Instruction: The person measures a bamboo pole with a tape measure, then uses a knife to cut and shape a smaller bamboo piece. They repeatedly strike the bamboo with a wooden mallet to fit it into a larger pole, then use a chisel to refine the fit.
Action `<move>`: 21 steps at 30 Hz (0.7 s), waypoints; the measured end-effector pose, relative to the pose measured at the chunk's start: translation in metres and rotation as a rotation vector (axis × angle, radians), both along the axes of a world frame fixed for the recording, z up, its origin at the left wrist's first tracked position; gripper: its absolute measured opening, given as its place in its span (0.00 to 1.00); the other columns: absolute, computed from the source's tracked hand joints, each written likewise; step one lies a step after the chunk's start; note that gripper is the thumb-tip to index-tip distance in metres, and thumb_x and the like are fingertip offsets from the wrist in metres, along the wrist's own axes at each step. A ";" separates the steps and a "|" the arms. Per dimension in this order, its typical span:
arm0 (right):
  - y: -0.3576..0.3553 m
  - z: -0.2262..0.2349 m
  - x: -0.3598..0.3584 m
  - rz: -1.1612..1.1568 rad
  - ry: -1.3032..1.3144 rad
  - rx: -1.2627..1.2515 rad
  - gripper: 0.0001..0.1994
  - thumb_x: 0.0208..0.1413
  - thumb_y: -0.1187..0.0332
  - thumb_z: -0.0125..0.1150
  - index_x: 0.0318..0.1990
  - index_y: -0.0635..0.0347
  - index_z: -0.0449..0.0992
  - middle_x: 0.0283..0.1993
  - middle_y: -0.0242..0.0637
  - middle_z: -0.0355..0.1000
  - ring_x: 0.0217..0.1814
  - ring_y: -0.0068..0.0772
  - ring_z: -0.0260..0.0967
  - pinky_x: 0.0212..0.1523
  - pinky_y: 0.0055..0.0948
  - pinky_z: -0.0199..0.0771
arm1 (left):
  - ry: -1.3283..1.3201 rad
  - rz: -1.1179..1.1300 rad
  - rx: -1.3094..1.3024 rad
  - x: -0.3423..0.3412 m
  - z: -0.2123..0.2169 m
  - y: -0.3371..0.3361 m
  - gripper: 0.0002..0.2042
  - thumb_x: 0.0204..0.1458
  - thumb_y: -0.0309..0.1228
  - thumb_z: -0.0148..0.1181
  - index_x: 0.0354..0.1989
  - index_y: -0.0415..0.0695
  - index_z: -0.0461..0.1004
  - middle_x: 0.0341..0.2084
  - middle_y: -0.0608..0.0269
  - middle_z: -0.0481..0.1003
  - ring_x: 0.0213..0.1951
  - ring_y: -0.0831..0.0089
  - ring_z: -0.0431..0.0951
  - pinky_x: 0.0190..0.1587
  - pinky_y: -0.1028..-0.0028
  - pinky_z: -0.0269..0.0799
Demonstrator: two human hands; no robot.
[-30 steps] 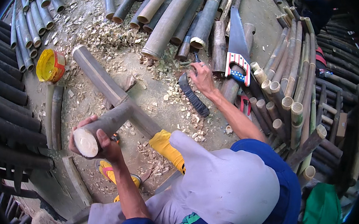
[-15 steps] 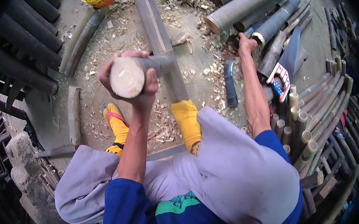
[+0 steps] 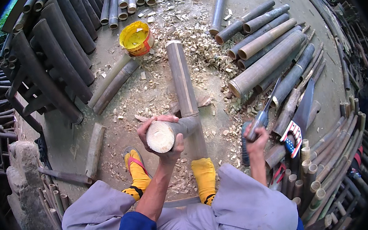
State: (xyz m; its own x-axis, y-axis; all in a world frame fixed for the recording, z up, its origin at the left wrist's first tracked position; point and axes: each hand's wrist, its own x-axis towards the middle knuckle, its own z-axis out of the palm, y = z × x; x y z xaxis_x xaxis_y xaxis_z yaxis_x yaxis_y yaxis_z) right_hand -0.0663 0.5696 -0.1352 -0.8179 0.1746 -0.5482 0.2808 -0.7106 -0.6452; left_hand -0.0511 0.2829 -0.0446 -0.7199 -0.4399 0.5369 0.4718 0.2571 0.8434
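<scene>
My left hand (image 3: 161, 134) is wrapped round a short bamboo piece (image 3: 185, 126) whose pale, solid end is turned up at me. The piece's far end meets a longer dark bamboo pole (image 3: 181, 74) lying on the ground ahead of me. My right hand (image 3: 257, 140) is closed on a tool with a dark rounded handle and a narrow, pointed blade (image 3: 273, 94), slanting up to the right. Beside that hand lies a dark brush-like thing (image 3: 244, 145). A handsaw (image 3: 301, 123) with a patterned handle rests on bamboo to the right.
A yellow tub (image 3: 136, 38) stands beyond the pole's left side. Wood chips (image 3: 204, 48) litter the ground. Cut bamboo tubes (image 3: 270, 60) lie at right, with thin bamboo sticks (image 3: 325, 147) nearer. My yellow-socked foot (image 3: 204, 178) is at the pole's near end.
My right hand has drawn back toward me from the bamboo at right, now with the bladed tool in it. My left hand still holds the bamboo piece. The view has shifted, showing more ground ahead.
</scene>
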 end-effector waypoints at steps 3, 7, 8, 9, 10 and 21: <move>-0.039 0.020 0.041 0.107 0.051 0.489 0.18 0.40 0.74 0.55 0.43 0.65 0.64 0.28 0.34 0.65 0.25 0.25 0.65 0.25 0.22 0.67 | -0.038 -0.018 0.056 -0.001 0.005 0.005 0.27 0.44 0.32 0.59 0.52 0.42 0.54 0.34 0.51 0.69 0.35 0.63 0.73 0.43 0.60 0.71; -0.039 0.007 0.037 0.281 0.089 0.843 0.17 0.43 0.75 0.63 0.41 0.64 0.66 0.24 0.29 0.66 0.23 0.18 0.64 0.24 0.21 0.65 | -0.035 -0.002 0.209 0.000 0.025 -0.004 0.27 0.41 0.28 0.59 0.52 0.39 0.57 0.35 0.51 0.70 0.35 0.64 0.74 0.42 0.60 0.73; -0.043 0.008 0.031 0.377 0.085 0.919 0.16 0.44 0.74 0.65 0.40 0.64 0.66 0.23 0.28 0.66 0.22 0.18 0.63 0.23 0.21 0.65 | -0.032 -0.004 0.190 0.002 0.024 -0.015 0.28 0.39 0.27 0.60 0.52 0.39 0.58 0.34 0.51 0.71 0.35 0.64 0.74 0.41 0.60 0.74; -0.054 0.016 0.028 0.401 0.056 0.834 0.17 0.44 0.72 0.67 0.40 0.64 0.67 0.21 0.26 0.66 0.20 0.18 0.63 0.21 0.21 0.64 | -0.017 -0.008 0.165 0.005 0.024 -0.019 0.28 0.41 0.27 0.61 0.52 0.39 0.57 0.34 0.51 0.71 0.35 0.64 0.74 0.41 0.61 0.74; -0.059 0.014 0.026 0.448 0.094 0.851 0.18 0.44 0.71 0.68 0.40 0.65 0.67 0.21 0.26 0.67 0.19 0.18 0.63 0.20 0.21 0.63 | 0.016 -0.014 0.137 0.006 0.029 -0.021 0.28 0.42 0.28 0.62 0.53 0.38 0.57 0.34 0.50 0.71 0.35 0.64 0.74 0.41 0.61 0.74; -0.106 -0.008 -0.003 0.775 0.416 0.925 0.17 0.40 0.69 0.68 0.38 0.62 0.70 0.35 0.35 0.78 0.35 0.29 0.77 0.39 0.29 0.75 | -0.036 -0.053 0.171 0.017 0.022 -0.001 0.28 0.43 0.39 0.62 0.50 0.39 0.60 0.30 0.51 0.71 0.33 0.60 0.75 0.42 0.57 0.72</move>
State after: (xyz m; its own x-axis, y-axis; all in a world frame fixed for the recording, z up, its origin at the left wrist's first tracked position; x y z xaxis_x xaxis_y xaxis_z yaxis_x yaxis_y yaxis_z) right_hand -0.0693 0.4633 -0.1430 -0.9566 -0.2454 -0.1572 0.0771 0.3071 -0.9486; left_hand -0.0345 0.2817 -0.0230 -0.7619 -0.4832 0.4313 0.4501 0.0839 0.8890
